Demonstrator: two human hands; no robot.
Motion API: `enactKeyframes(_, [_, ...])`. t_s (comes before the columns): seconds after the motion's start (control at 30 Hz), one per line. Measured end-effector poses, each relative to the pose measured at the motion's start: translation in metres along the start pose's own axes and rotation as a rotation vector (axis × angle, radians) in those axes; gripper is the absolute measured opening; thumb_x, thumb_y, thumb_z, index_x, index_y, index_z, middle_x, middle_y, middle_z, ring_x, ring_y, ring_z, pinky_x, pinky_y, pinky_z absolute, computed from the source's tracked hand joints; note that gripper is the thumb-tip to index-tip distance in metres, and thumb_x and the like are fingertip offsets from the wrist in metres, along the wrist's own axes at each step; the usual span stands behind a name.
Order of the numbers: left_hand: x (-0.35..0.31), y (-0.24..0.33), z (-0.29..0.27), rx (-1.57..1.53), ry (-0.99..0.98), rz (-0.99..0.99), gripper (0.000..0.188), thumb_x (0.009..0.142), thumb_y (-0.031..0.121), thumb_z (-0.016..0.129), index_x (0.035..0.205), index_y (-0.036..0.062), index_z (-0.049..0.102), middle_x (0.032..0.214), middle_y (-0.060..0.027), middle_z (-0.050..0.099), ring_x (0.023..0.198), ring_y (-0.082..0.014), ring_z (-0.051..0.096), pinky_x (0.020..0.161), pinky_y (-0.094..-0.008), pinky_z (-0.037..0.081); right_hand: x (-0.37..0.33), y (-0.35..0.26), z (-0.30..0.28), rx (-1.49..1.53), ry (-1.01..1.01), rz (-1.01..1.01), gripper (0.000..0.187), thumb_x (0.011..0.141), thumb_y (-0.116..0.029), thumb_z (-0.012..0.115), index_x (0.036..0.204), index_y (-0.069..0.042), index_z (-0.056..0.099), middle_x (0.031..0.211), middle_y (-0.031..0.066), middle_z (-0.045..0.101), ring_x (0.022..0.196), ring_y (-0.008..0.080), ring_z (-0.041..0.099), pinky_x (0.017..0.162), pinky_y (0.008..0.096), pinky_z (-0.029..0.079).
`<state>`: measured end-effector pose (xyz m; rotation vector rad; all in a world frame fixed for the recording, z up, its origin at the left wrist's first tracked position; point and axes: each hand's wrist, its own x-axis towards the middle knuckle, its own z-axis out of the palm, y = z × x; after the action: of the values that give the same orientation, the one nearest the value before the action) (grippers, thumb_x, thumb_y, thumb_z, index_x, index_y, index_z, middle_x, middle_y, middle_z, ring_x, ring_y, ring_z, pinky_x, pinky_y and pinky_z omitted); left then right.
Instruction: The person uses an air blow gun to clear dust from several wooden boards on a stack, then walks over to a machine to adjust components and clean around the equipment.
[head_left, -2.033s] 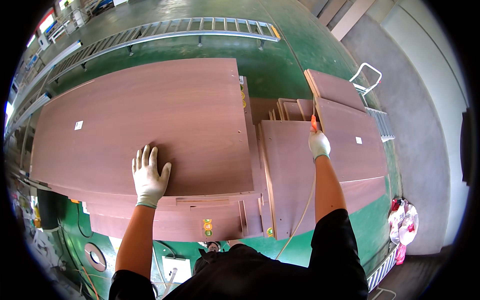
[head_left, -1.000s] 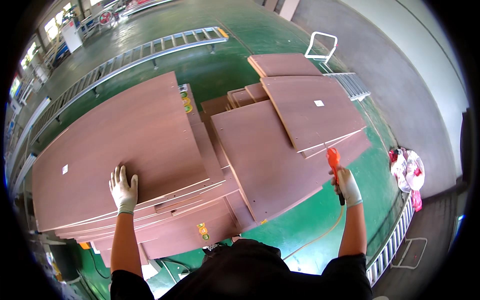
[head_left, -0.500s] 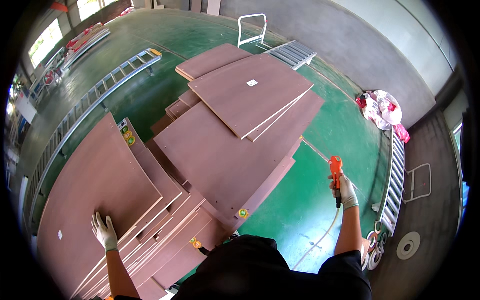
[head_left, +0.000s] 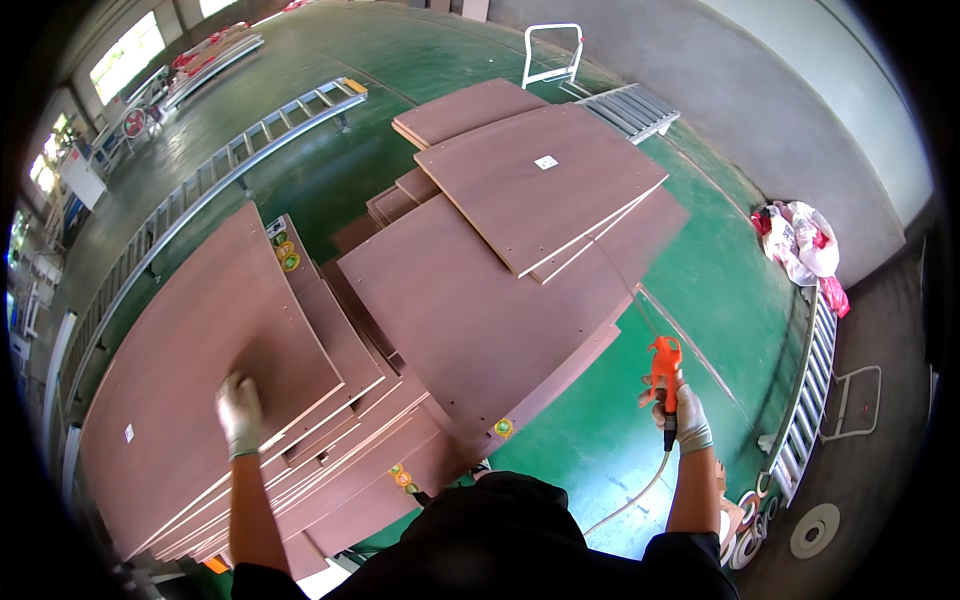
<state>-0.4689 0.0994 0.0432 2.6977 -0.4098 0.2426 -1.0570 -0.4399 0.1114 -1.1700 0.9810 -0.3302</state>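
My right hand (head_left: 688, 415), in a pale work glove, grips an orange air blow gun (head_left: 665, 362) with its slim nozzle tilted toward the far panels. A pale hose (head_left: 640, 495) runs down from its black fitting. My left hand (head_left: 240, 412), gloved too, is over the large brown panel (head_left: 200, 350) on top of the left stack, near its right side. Motion smears its fingers, and I cannot tell whether they touch the surface. A small white label (head_left: 129, 433) sits on that panel. To the right lies a wide brown panel (head_left: 450, 300), partly covered by smaller panels (head_left: 545, 195).
A roller conveyor (head_left: 190, 220) runs along the left, another (head_left: 805, 400) on the right, and a short one (head_left: 635, 108) beyond the panels. White and red bags (head_left: 800, 240) lie by the grey wall. Rolls of edging tape (head_left: 750, 530) sit at the lower right.
The view has shifted, so the panels appear farther right. My left hand, spread flat on the panel before, has moved right with its fingers drawn in. The blow gun has come closer to the panels.
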Motion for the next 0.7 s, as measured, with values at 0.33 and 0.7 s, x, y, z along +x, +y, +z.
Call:
enactKeyframes(0.33, [-0.028,0.439,0.224,-1.302,-0.905,-0.327,0.043,0.089,0.040,0.066,0.112,0.0051,0.056,0.103,-0.0038,0.057,0.089,-0.0154,0.057,0.081,-0.0339,0.050,-0.029,-0.017,0.077,-0.191,0.065,-0.086,0.055,0.103,-0.046,0.037,0.117,0.003,0.056,0.077,0.0107,0.066,0.040,0.0088,0.049,0.036,0.0215,0.038])
enactKeyframes(0.7, [-0.006,0.517,0.282,-1.403,-0.826,-0.396,0.033,0.086,0.026,0.070,0.103,0.0024,0.055,0.101,-0.0114,0.061,0.088,-0.0222,0.064,0.068,-0.0403,0.058,-0.039,0.106,0.039,0.364,0.094,0.105,0.066,0.101,-0.054,0.034,0.120,0.006,0.052,0.080,0.0144,0.066,0.042,0.0132,0.049,0.040,0.0255,0.041])
